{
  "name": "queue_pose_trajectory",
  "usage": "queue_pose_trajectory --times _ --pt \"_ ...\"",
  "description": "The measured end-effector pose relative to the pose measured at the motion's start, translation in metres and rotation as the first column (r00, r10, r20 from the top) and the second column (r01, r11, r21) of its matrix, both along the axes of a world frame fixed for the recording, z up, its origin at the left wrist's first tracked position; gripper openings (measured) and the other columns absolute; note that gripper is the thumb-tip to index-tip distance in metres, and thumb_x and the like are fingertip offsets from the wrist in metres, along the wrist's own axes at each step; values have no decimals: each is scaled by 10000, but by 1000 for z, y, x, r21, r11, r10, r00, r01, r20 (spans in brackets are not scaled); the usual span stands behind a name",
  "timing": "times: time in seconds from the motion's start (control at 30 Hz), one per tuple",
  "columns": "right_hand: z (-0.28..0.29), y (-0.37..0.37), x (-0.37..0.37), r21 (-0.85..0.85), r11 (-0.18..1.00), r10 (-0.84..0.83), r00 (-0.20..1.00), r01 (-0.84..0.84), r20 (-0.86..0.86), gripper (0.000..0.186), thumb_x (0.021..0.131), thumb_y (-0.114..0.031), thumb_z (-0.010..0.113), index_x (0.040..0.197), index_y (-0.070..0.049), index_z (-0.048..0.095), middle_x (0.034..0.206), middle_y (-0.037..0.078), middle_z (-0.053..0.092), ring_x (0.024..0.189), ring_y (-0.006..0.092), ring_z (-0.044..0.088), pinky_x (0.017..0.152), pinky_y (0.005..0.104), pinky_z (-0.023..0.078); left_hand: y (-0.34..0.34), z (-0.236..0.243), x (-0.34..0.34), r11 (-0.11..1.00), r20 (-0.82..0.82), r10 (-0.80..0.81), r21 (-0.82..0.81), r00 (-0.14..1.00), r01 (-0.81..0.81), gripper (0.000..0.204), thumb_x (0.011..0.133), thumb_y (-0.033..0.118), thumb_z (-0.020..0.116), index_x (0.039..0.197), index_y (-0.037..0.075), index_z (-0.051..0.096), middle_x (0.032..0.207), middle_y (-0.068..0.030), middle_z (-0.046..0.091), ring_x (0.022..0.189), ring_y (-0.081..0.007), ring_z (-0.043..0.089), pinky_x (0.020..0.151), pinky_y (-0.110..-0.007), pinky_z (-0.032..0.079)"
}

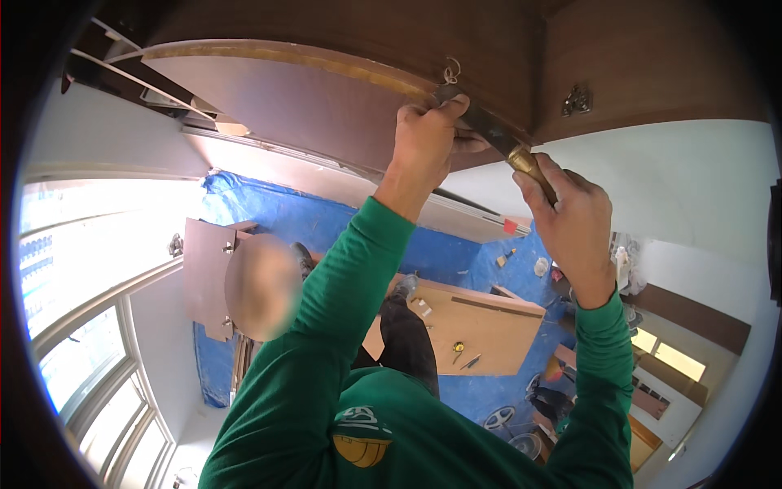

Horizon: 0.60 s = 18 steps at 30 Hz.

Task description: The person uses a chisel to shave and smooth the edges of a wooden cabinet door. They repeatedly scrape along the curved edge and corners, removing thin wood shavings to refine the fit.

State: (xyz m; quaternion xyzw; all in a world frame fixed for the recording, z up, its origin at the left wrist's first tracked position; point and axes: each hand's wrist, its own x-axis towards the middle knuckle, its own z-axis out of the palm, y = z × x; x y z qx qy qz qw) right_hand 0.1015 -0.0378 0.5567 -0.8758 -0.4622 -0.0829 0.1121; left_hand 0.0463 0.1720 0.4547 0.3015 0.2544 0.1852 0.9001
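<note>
A wide, dark-bladed chisel (487, 128) with a brass-coloured ferrule slants across the front of a brown cabinet overhead. My right hand (573, 222) is wrapped round its handle. Close to the tip, my left hand (425, 140) pinches the blade, its thumb on top and fingers beneath. The chisel's end lies at the edge of a long brown panel (269, 85), whose rim shows a raw, yellowish strip. A thin curled shaving (450, 73) stands up by the tip. The cutting edge itself is hard to make out.
A metal hinge (577, 100) is fixed inside the cabinet, right of the chisel. Below me, a tape measure (458, 347) lies on a light wooden board (509, 330), over blue sheeting (269, 200). Loose panels (204, 273) stand near the left windows. A person's leg (550, 401) shows lower right.
</note>
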Motion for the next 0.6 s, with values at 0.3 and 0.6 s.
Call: queue_pose_trajectory --times 0.3,0.6 --pt "4 7 -5 -51 998 -29 1000 29 3 422 1033 -350 855 1285 -12 839 813 152 786 647 340 753 601 447 579 1 -4 1 999 40 -2 -47 999 4 292 1069 109 743 1200 -150 702 1093 -254 807 861 -353 834 690 -402 718" --pt "-5 6 -16 3 999 -47 998 48 -50 431 1033 -364 857 1283 -13 839 819 152 789 645 342 751 604 448 585 10 -1 -9 999 -1 -37 -24 999 37 297 1067 116 743 1209 -142 706 1048 -251 813 828 -336 827 686 -385 703"
